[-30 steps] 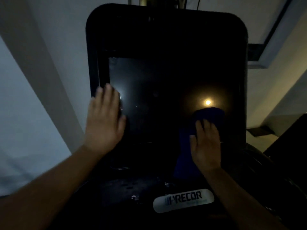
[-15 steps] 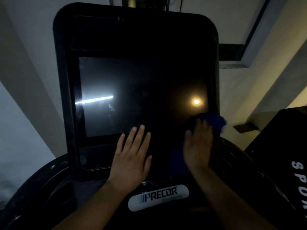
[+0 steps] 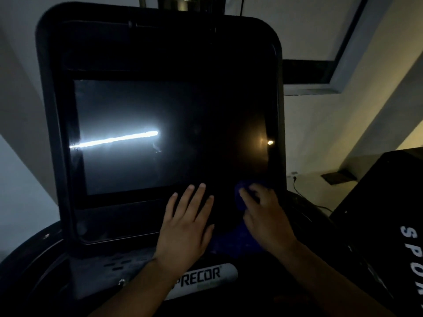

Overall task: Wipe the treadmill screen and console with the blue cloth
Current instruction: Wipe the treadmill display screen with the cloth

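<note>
— Where is the cloth?

— The crumpled blue cloth (image 3: pixel 238 203) lies against the lower right corner of the dark glossy treadmill screen (image 3: pixel 137 161). It is bunched under the right hand (image 3: pixel 265 218), whose fingers bend over it and hold it to the glass. A fold trails down between the two hands.

— Has it moved?

— Yes. Half a second ago it poked out past the right edge of the black rounded plastic console (image 3: pixel 160 46). Now it sits lower and further in, and the right hand has tilted leftward.

— And the other hand?

— The left hand (image 3: pixel 185 227) is flat, fingers straight and slightly spread, pressing on the bottom edge of the screen and holding nothing. A second ago it was high on the screen's left edge. Since half a second ago it has hardly shifted.

— Anything else changed?

— The white streak of reflected light (image 3: pixel 114 140) on the glass is longer and brighter. The small orange glint (image 3: pixel 270 142) now sits right at the screen's right border. The white oval Precor badge (image 3: pixel 206 280) is partly covered by the left wrist.
</note>
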The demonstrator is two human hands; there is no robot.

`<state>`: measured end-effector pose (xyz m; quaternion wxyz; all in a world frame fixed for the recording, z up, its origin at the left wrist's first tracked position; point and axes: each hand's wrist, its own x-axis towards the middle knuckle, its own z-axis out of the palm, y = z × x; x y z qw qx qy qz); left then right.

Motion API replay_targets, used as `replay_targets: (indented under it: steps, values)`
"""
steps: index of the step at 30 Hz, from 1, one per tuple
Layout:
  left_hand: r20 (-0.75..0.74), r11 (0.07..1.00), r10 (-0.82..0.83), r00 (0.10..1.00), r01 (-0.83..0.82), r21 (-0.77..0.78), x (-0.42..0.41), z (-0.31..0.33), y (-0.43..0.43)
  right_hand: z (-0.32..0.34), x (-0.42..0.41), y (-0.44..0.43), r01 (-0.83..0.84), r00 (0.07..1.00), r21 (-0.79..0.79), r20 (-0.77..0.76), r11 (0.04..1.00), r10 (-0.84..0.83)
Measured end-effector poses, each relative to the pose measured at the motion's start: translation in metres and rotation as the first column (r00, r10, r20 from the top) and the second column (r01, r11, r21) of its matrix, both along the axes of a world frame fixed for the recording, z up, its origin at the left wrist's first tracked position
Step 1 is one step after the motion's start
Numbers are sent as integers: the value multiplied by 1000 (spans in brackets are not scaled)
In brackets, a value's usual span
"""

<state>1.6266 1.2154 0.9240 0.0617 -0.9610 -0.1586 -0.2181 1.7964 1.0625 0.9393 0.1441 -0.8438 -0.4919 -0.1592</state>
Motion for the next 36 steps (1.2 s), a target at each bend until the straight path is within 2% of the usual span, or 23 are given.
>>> replay_targets:
  steps: [2, 5, 6, 8, 10, 11, 12, 14, 16, 18, 21, 22, 24, 26, 27, 28, 29, 31, 32, 33, 34, 35, 36]
  values:
    - [20, 999, -17, 1000, 17, 27, 6, 5, 5, 22, 22, 4, -61, 996, 56, -65, 997, 64]
    - [80, 996, -66, 995, 61, 58, 16, 15, 12, 66, 44, 30, 60, 987, 422, -159, 905, 8]
    - [105, 995, -78, 991, 72, 64, 18, 17, 13, 73, 43, 38, 114, 980, 472, -196, 874, -22]
    - [140, 993, -100, 985, 89, 80, 21, 17, 17, 56, 31, 42, 135, 987, 377, -138, 917, -88]
    - [151, 990, -118, 982, 104, 98, 20, 14, 20, 21, 6, 26, -64, 998, 100, 35, 993, 61]
    - [153, 989, -120, 981, 105, 102, 20, 14, 21, 8, 4, 17, -167, 979, -51, 112, 985, 172]
    - [152, 989, -119, 981, 104, 102, 20, 14, 21, 5, 13, 13, -226, 954, -121, 172, 967, 245]
    - [147, 990, -118, 982, 104, 99, 21, 16, 20, 23, 39, 26, -200, 954, -60, 215, 978, 208]
    - [151, 991, -117, 982, 105, 87, 23, 24, 21, 54, 52, 45, -40, 996, 125, 78, 991, 31]
    - [180, 991, -123, 976, 112, 71, 27, 36, 26, 59, 46, 59, 28, 999, 188, 15, 982, -31]
    - [224, 993, -113, 968, 102, 59, 32, 54, 35, 45, 33, 57, -199, 961, -26, 192, 980, 200]
    - [221, 994, -102, 970, 91, 60, 34, 59, 38, 53, 44, 60, -244, 941, -28, 237, 969, 243]
    - [204, 996, -81, 976, 70, 61, 36, 66, 44, 82, 63, 79, -102, 981, 124, 179, 987, 79]
    - [205, 997, -69, 976, 61, 43, 39, 71, 50, 103, 67, 96, 124, 992, 322, -21, 938, -124]
    - [205, 998, -66, 977, 60, 35, 40, 73, 52, 102, 61, 101, 134, 991, 328, -18, 935, -136]
    - [201, 997, -68, 977, 63, 34, 41, 75, 53, 97, 51, 105, 51, 995, 267, 74, 962, -73]
    - [196, 997, -74, 978, 68, 37, 41, 76, 54, 90, 43, 105, -95, 979, 142, 195, 985, 67]
    - [192, 996, -88, 978, 79, 50, 41, 76, 56, 96, 54, 105, -310, 881, -74, 353, 948, 315]
    - [190, 995, -93, 977, 84, 55, 41, 76, 57, 109, 67, 110, -295, 878, -74, 373, 953, 301]
    - [192, 995, -96, 977, 87, 56, 41, 76, 57, 123, 79, 116, -219, 924, 22, 325, 976, 200]
    - [197, 995, -95, 976, 86, 53, 41, 76, 57, 136, 85, 121, -100, 979, 185, 195, 978, 63]
    - [203, 995, -93, 975, 84, 50, 41, 76, 57, 143, 83, 127, 44, 994, 320, 79, 946, -73]
    - [206, 995, -93, 974, 84, 52, 41, 76, 56, 142, 73, 133, 121, 988, 373, 40, 920, -146]
